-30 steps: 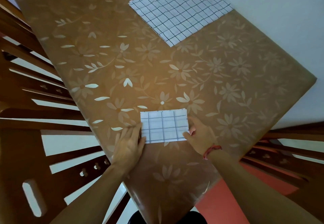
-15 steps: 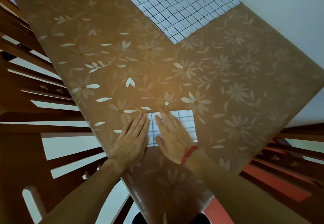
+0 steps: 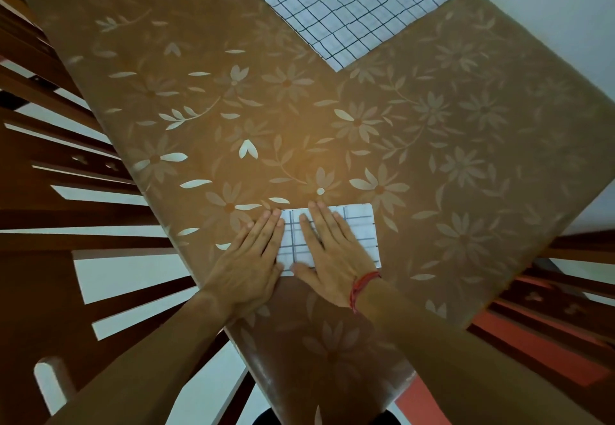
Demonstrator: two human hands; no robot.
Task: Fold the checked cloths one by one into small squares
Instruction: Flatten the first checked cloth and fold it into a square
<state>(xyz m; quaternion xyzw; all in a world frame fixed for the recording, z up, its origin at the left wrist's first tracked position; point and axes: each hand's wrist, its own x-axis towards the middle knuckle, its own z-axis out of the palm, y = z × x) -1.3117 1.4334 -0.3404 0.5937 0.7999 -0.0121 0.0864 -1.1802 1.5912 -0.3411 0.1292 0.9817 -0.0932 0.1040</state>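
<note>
A folded checked cloth (image 3: 361, 231) is laid near the near edge of a table covered by a brown flowered tablecloth (image 3: 332, 145). It is pressed flat by both hands, whose fingers are straight and held together, with nothing gripped. The right hand (image 3: 332, 254) is spread over the middle of the folded cloth, a red thread bracelet (image 3: 361, 288) being worn at its wrist. The left hand (image 3: 253, 261) is laid along the cloth's left edge, partly on the tablecloth. A second checked cloth (image 3: 352, 8) is spread open at the far side of the table, well apart from the hands. Wooden chair slats (image 3: 66, 171) are seen at the left.
</note>
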